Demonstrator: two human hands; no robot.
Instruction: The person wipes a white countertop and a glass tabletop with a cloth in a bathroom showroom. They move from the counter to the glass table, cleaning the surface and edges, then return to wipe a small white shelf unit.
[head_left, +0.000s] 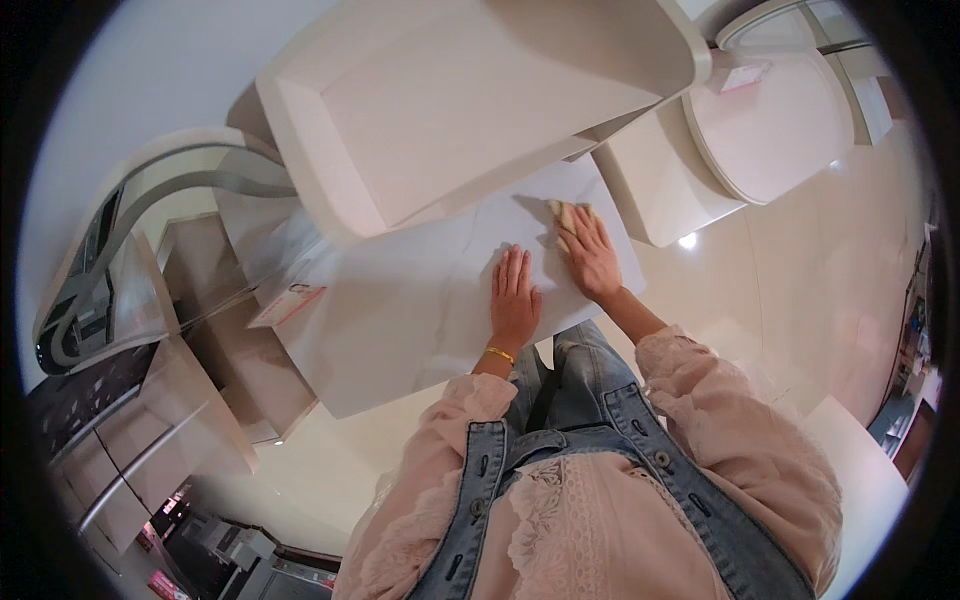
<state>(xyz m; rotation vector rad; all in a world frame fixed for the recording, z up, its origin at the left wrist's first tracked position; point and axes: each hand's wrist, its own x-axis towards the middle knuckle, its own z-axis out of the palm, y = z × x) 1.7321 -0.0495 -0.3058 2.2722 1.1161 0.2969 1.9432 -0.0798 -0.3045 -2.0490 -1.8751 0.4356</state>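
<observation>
My left hand (515, 296) rests palm down on a white, faintly veined tabletop (405, 307), holding nothing. A yellow bracelet circles that wrist. Towards the tabletop's right end, my right hand (592, 255) presses on a small yellowish cloth (564, 216). Its fingers lie over the cloth, which pokes out past the fingertips and is partly hidden under them.
A large cream shelf unit with a raised rim (300, 150) overhangs the table's far side. To the left are a wavy-framed mirror (142, 247) and a printed card (289, 304). A cream cabinet (660, 176) and a rounded white top (772, 127) stand right.
</observation>
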